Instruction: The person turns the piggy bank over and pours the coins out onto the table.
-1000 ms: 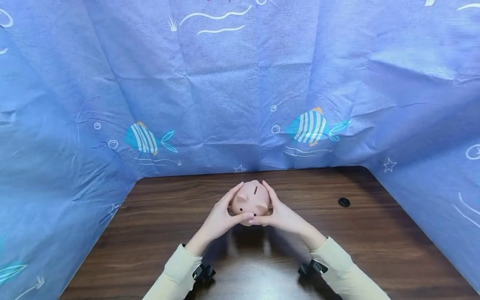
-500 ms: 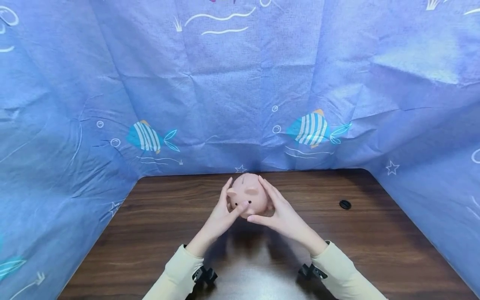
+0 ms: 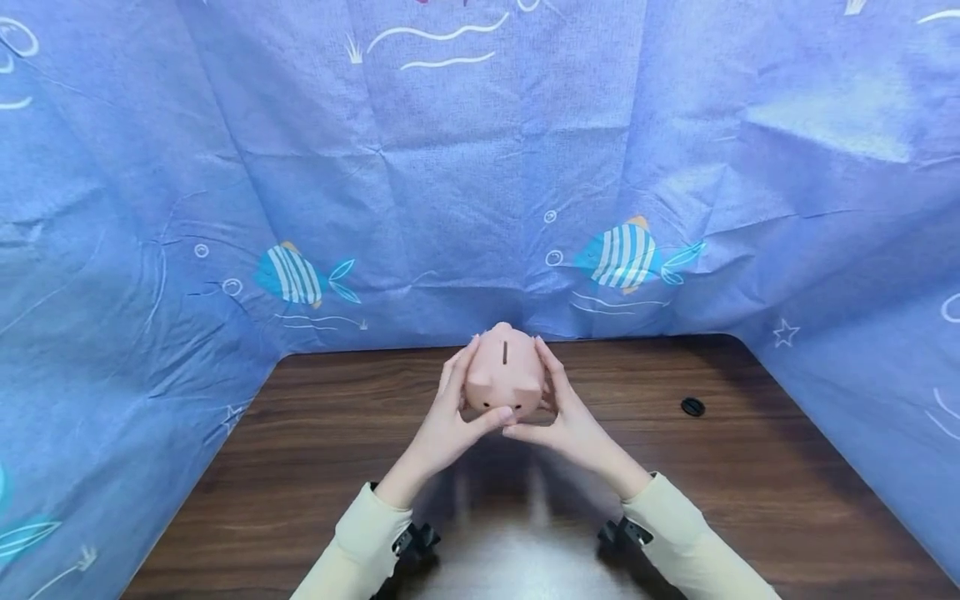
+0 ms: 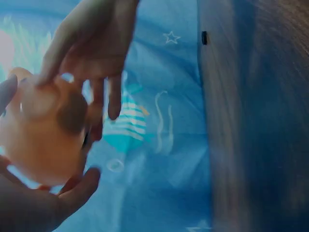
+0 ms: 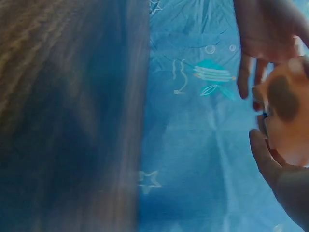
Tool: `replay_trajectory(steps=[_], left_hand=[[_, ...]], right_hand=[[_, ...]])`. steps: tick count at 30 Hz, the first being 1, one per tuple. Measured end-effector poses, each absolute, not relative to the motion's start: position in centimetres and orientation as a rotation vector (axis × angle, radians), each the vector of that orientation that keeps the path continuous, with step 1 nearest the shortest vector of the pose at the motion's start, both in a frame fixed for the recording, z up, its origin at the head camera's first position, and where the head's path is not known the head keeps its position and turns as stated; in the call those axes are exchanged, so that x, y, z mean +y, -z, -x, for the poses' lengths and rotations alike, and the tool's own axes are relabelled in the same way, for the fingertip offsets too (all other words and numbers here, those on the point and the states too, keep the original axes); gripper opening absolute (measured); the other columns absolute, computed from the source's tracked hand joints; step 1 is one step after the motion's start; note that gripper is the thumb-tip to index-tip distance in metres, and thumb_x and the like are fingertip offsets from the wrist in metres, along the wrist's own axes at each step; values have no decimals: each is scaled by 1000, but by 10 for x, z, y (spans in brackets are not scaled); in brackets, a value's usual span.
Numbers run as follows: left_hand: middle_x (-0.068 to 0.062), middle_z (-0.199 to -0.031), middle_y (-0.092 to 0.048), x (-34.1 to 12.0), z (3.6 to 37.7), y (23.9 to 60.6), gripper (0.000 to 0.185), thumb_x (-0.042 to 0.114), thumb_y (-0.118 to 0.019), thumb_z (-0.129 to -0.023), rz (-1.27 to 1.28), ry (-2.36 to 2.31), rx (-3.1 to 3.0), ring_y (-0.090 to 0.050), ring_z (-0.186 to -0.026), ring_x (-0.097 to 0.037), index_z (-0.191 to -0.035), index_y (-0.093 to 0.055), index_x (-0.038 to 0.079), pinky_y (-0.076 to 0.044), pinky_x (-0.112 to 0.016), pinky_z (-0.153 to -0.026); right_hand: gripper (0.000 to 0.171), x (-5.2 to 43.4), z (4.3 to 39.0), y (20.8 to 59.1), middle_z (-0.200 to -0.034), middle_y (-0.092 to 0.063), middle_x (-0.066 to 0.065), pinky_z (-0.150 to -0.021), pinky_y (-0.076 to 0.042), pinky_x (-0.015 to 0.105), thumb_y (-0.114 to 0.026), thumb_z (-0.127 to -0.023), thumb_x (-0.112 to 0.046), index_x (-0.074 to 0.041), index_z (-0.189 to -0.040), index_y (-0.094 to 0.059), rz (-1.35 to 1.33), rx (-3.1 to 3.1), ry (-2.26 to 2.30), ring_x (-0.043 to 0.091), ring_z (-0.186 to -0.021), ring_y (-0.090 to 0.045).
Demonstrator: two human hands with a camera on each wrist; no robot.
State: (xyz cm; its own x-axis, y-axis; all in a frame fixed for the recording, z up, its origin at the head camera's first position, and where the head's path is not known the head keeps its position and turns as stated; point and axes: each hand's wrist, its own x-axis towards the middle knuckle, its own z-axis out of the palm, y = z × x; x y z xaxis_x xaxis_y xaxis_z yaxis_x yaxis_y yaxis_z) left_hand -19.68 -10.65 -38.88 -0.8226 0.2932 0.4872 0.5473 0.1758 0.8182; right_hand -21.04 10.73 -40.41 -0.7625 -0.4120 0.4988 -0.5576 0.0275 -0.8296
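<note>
Here, a pink piggy bank (image 3: 504, 373) is held up above a dark wooden tabletop (image 3: 315, 450), near its far edge. The left hand (image 3: 447, 425) grips the bank's left side, fingers curled round it, thumb under the snout. The right hand (image 3: 564, 421) grips the right side the same way. The coin slot faces up. A small black cap (image 3: 692, 407) lies well apart to the right. Blue cloth (image 3: 450, 183) printed with fish walls the tabletop.

Dark wooden table (image 3: 750, 500), blue fish-print cloth (image 3: 450, 167) draped behind and beside it
</note>
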Motion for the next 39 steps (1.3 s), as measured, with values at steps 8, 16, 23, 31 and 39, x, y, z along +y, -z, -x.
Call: replay_trajectory(steps=[8,16,23,31,39], left_hand=[[-22,-136,-51,-113,221,424,63,43,-56,-103,399,2163,-2563,-69,-97,-29,-152,-32,11,-59,-46,-79],[-19,-134,-56,-115,213,417,76,48,-66,-96,380,1911,-2636,-66,-97,-23,-156,-32,17,-57,-47,-79],[-7,-157,-31,-107,192,384,89,29,-83,-85,697,1471,-2327,-49,-131,-27,-158,-32,33,-50,-44,-98],[-20,-162,-17,-104,172,380,102,8,-90,-75,1026,1223,-2057,-35,-143,-36,-157,-29,19,-47,-43,-103],[-14,-150,-38,-98,183,413,85,44,-73,-93,598,1526,-2554,-58,-108,-21,-161,-25,26,-53,-37,-87]], right_hand=[[91,112,229,421,-132,-57,22,-71,-58,43,-68,-97,-40,-16,-163,-10,-704,-2750,-1885,32,-84,-69],[103,111,224,417,-128,-60,19,-81,-56,45,-77,-90,-39,-20,-162,-6,-780,-2780,-1874,24,-95,-68],[126,106,214,402,-163,-23,16,-105,-43,24,-90,-76,-11,-23,-163,0,-984,-2309,-1609,28,-138,-44],[128,117,196,392,-166,-13,19,-118,-26,30,-91,-70,0,-3,-159,1,-1132,-2051,-1235,30,-149,-26],[121,123,200,421,-151,-41,19,-94,-51,32,-89,-79,-25,-18,-163,-3,-744,-2606,-1832,20,-112,-64]])
